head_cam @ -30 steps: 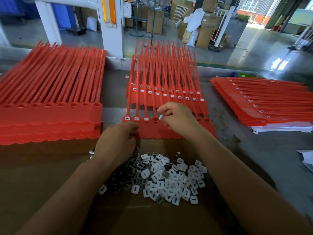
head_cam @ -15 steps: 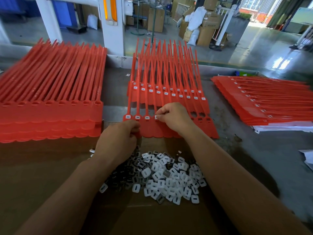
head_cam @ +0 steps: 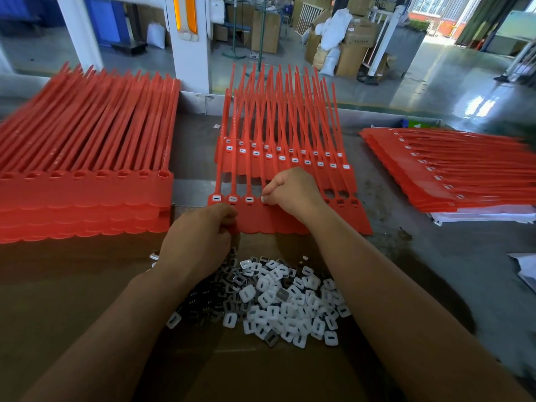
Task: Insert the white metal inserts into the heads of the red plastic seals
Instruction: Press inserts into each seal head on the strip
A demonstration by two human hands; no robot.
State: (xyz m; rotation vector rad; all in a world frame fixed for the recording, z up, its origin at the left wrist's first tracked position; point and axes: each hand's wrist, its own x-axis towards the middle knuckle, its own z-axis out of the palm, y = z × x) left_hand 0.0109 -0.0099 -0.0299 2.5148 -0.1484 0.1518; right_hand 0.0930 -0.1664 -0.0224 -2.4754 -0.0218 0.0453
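Observation:
A strip of joined red plastic seals [head_cam: 261,216] lies in front of me on the bench, tails pointing away. Its three leftmost heads carry white inserts [head_cam: 233,198]. My right hand [head_cam: 293,192] pinches a white insert [head_cam: 264,199] against the fourth head. My left hand [head_cam: 200,236] grips the strip's near left edge with curled fingers. A loose pile of white metal inserts [head_cam: 278,300] lies on brown cardboard just below my hands. Behind the strip is another seal strip [head_cam: 284,158] whose heads all hold inserts.
A tall stack of red seals with empty heads [head_cam: 84,184] stands at the left. At the right, a stack of filled seals [head_cam: 452,175] lies on white sheets. A white post [head_cam: 188,39] rises behind the bench; the factory floor lies beyond.
My right hand has come down from just above the strip and set its insert on the fourth head. My left hand has kept its grip on the strip's edge.

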